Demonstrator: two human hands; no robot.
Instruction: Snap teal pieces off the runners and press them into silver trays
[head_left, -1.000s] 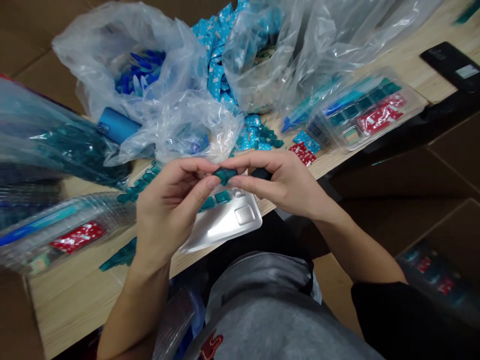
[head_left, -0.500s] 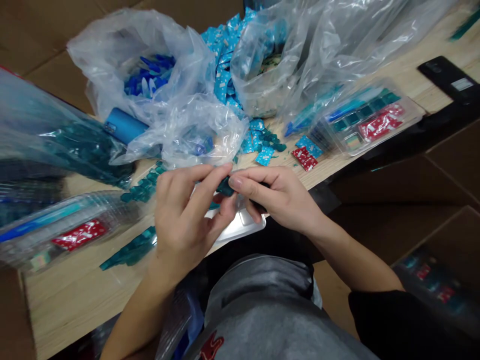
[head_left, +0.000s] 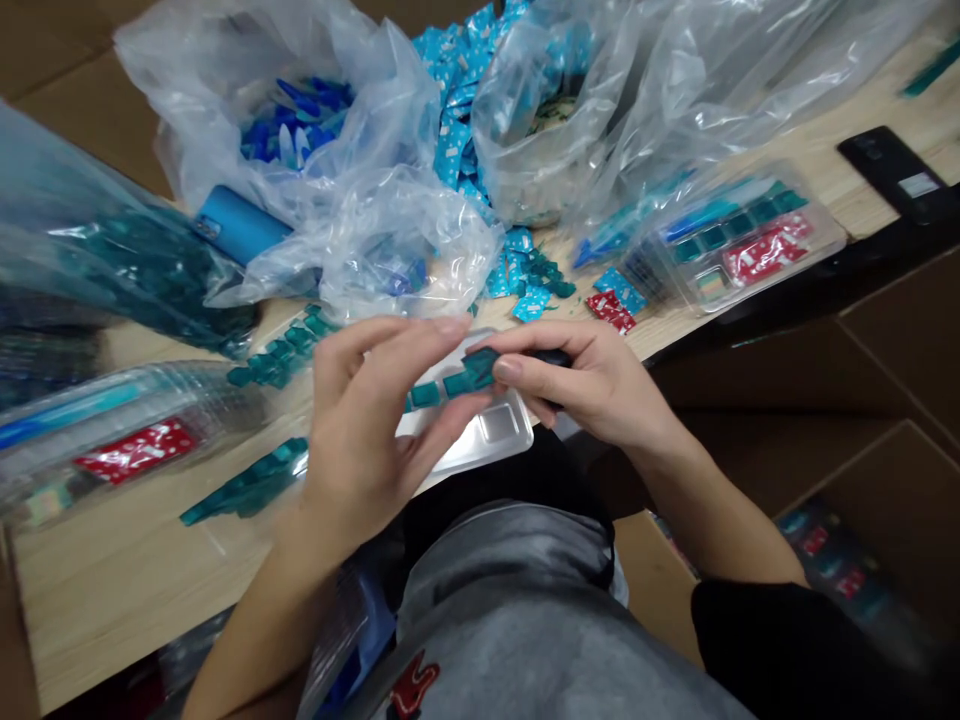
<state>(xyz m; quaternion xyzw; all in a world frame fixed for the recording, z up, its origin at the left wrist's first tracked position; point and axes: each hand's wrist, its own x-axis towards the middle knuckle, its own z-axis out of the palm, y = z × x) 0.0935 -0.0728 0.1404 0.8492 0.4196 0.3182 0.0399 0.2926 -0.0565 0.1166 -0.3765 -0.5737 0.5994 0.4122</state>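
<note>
My right hand (head_left: 581, 385) pinches a small translucent teal piece (head_left: 480, 368) between thumb and fingers. A black rod-like object (head_left: 551, 357) is tucked in the same hand, its kind not clear. My left hand (head_left: 367, 420) is beside it with thumb and fingers apart, holding nothing that I can see. Below both hands lies a clear plastic tray (head_left: 499, 430) at the table's front edge. More teal squares (head_left: 426, 394) show in the tray, partly hidden by my left hand. Left of that hand lie a cluster of teal pieces (head_left: 281, 350) and a tapered teal strip (head_left: 244, 485).
Stacked filled clear trays stand at left (head_left: 135, 450) and right (head_left: 750, 240). Behind are a plastic bag of blue pieces (head_left: 300, 125), a blue phone (head_left: 244, 222), blue packets (head_left: 457, 120) and a red packet (head_left: 611, 310). A black phone (head_left: 892, 172) lies far right.
My left thumb and fingers have spread away from the teal piece, which stays in my right hand. The hands have parted slightly, showing more of the tray and its teal squares.
</note>
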